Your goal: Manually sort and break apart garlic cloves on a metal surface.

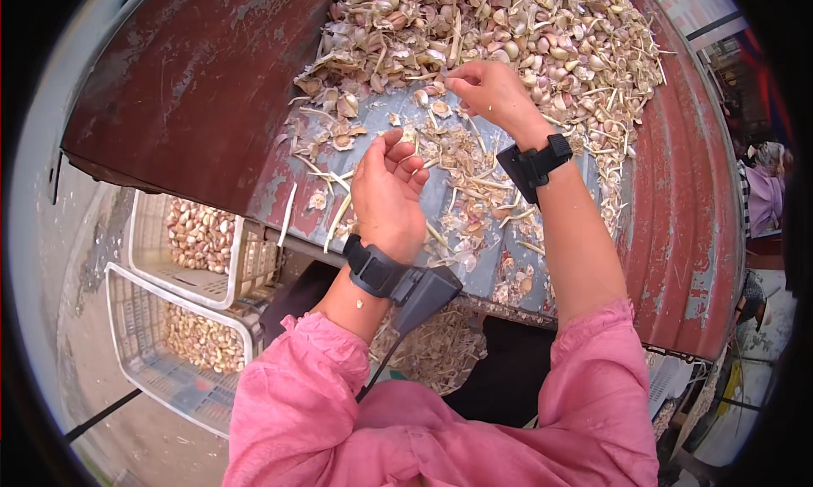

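Note:
A large heap of garlic cloves (559,49), mixed with dry skins and stalks, covers the far part of a painted metal sheet tabletop (673,188). At the heap's near edge, my right hand (492,96) has its thumb and forefinger brought together beside a few loose cloves (421,97). Whether a clove is pinched there cannot be made out. My left hand (390,191) hovers over the sheet, palm turned up and fingers loosely curled. Its palm looks bare, but the curled fingers could hide something small. Scattered garlic skins and stalks (470,163) lie between and below both hands.
Below the table's left edge stand two plastic crates, an upper crate (232,264) and a lower crate (184,398), both holding loose cloves. Garlic waste (432,347) fills a container under the near edge. Another person (765,195) is at the far right.

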